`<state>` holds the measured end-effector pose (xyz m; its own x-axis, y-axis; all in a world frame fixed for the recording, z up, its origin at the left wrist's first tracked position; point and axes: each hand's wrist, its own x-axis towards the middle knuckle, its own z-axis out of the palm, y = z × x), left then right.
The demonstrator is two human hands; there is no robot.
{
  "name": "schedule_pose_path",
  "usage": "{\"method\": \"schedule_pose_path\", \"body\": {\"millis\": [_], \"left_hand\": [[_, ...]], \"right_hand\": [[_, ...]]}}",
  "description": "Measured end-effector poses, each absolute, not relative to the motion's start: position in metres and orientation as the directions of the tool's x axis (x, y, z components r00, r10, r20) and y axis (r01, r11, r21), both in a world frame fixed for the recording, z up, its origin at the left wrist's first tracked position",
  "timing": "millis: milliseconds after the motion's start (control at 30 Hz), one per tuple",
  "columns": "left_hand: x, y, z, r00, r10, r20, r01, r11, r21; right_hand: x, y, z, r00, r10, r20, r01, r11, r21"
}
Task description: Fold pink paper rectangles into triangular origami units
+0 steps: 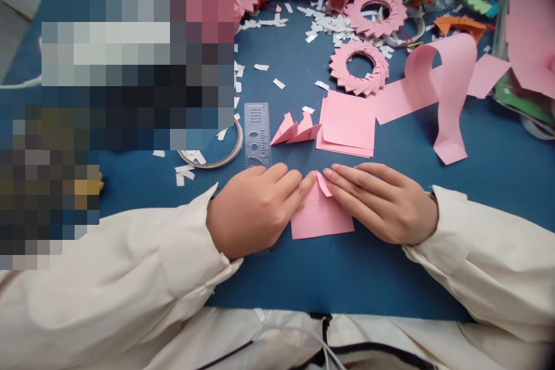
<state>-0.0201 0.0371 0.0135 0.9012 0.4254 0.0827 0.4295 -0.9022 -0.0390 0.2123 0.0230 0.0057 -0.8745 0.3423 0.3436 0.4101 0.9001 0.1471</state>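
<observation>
A small sheet of pink paper [321, 221] lies on the blue table in front of me, its upper corner folded over into a flap [324, 184]. My left hand [255, 205] has its fingers curled, with the index fingertip pressed at the top of the fold. From the other side, my right hand [384, 199] holds the flap down with straight fingers kept close together; its thumb is hidden. Just beyond the hands stand folded pink paper pieces [297, 129] beside a stack of pink paper squares [349, 124].
A clear plastic ruler [256, 133] and a roll of tape [237, 147] lie left of centre. Pink paper rings [359, 67], white paper scraps [332, 26] and a curling pink strip [451, 84] spread across the back and right. Blurred blocks cover the left side.
</observation>
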Motion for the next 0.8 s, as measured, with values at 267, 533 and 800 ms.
{"method": "schedule_pose_path", "body": {"millis": [267,533,800], "left_hand": [[-0.02,0.037,0.014,0.908,0.405,0.11,0.414,-0.907,-0.074],[-0.021,0.037,0.012,0.923,0.293,0.25,0.324,-0.942,-0.09],[-0.02,0.04,0.014,0.922,0.329,0.203,0.344,-0.938,-0.047]], "right_hand": [[0.207,0.019,0.011,-0.908,0.328,0.261,0.388,0.894,0.224],[0.201,0.008,0.017,-0.935,0.319,0.153,0.354,0.849,0.392],[0.202,0.012,0.012,-0.924,0.319,0.211,0.374,0.872,0.317]]}}
